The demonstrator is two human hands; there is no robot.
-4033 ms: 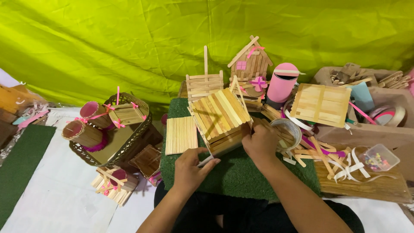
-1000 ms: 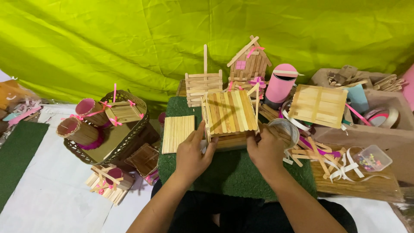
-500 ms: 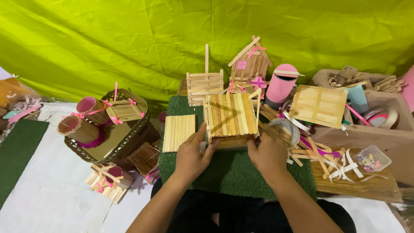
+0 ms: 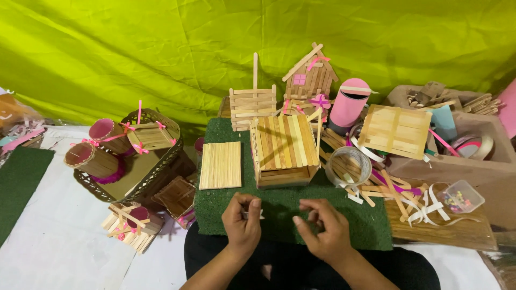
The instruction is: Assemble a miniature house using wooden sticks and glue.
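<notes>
Head view: the left hand (image 4: 242, 220) has its fingers curled shut on a small pale piece (image 4: 252, 215), pinched between thumb and fingertips; what it is cannot be told. The right hand (image 4: 322, 228), just beside it, has loosely bent fingers holding nothing visible. Both hover over the green mat (image 4: 279, 209). The stick box (image 4: 284, 150) stands on the mat just beyond the fingers, apart from them, with a flat stick panel (image 4: 221, 165) at its left.

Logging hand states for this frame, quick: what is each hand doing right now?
Left hand: fingers curled, pinching a small pale piece; what it is cannot be told.
Right hand: fingers loosely bent, holding nothing visible, above the green mat.
</notes>
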